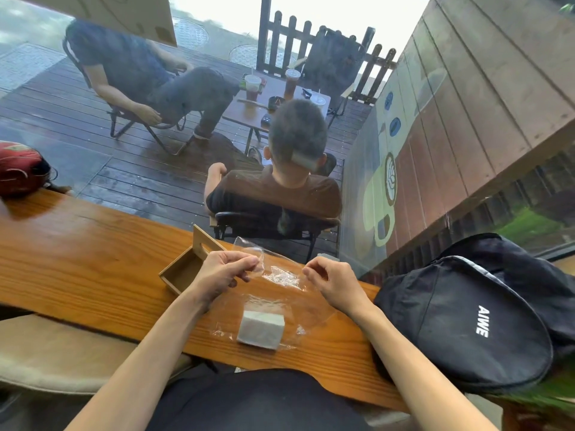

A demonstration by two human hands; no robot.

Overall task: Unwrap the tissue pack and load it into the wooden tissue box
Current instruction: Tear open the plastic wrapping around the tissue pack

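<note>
Fingers of your left hand (224, 270) and right hand (334, 279) pinch the clear wrapper (281, 276) at mid-frame, tissue stack (260, 328) below, wooden tissue box (183, 269) left.

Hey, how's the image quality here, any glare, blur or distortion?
Head view: wide-angle bend at the edges; reflections on the window glass haze the deck outside; bottom right corner smeared; clear plastic wrap glints; tissue stack reads sharp.

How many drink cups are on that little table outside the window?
2. One cup with a reddish drink stands left on the outdoor table; a darker cup stands just right of it. The seated person's head may hide others.
</note>
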